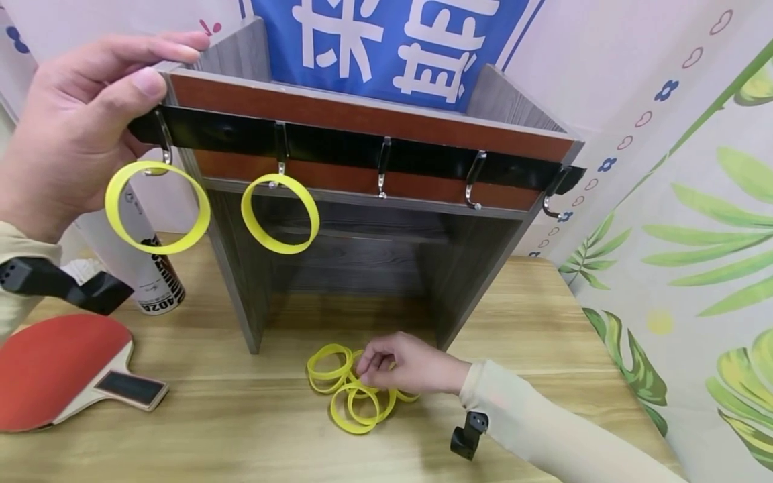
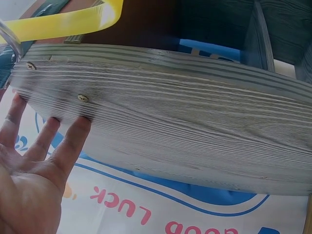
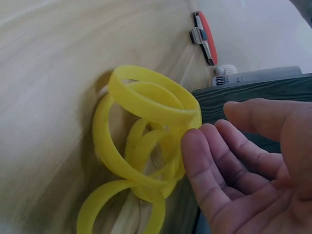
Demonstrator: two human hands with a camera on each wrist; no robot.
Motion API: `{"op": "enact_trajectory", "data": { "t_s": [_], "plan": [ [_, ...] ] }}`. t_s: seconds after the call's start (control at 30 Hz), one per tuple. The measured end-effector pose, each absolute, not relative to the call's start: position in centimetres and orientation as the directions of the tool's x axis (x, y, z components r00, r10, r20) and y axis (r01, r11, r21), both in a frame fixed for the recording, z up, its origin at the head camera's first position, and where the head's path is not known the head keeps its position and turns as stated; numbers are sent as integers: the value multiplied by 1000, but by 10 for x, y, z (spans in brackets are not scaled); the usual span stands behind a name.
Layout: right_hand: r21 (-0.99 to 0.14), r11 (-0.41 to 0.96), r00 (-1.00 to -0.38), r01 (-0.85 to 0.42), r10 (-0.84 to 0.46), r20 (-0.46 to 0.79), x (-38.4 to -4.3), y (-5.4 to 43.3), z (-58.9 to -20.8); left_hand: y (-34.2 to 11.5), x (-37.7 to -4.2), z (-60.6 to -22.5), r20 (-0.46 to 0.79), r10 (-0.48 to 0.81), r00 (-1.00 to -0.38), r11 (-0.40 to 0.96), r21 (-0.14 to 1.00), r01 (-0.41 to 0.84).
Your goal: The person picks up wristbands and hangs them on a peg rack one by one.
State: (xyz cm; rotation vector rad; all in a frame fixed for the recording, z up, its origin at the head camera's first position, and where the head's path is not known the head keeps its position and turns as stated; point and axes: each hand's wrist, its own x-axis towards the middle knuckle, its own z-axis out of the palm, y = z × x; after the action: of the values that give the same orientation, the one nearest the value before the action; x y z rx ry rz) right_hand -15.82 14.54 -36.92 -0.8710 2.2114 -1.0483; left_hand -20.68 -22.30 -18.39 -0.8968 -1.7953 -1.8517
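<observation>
The left hand (image 1: 78,127) presses, fingers extended, at the wooden unit's (image 1: 362,115) upper corner. The right hand (image 1: 410,365), fingers slightly bent, thumb apart, is at the piled yellow rings (image 3: 156,113) on the tabletop (image 1: 229,416). Status: two hung rings (image 1: 160,249); three bare hooks (image 1: 383,168) remain.

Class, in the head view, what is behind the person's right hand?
Yellow rings on the wooden tabletop run partly behind the right hand: they show left of it and below it in the picture. The ring parts it covers cannot be seen there.
</observation>
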Motion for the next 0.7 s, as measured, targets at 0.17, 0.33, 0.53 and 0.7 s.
{"op": "enact_trajectory", "data": {
  "t_s": [0.17, 0.33, 0.53, 0.7],
  "plan": [
    [-779, 503, -648, -375, -743, -168, -155, 150, -366, -224, -209, -185, 686, 145, -713, -82, 726, 683],
    [-727, 530, -651, -437, -744, -151, -149, 151, -364, -229, -214, -188, 666, 172, -726, -100, 745, 660],
    [-684, 573, -673, -452, -722, -160, -144, 148, -364, -228, -214, -187, 661, 159, -733, -92, 749, 656],
    [-666, 597, -690, -446, -704, -169, -140, 145, -367, -229, -215, -188, 662, 163, -731, -98, 748, 656]
  ]
}}
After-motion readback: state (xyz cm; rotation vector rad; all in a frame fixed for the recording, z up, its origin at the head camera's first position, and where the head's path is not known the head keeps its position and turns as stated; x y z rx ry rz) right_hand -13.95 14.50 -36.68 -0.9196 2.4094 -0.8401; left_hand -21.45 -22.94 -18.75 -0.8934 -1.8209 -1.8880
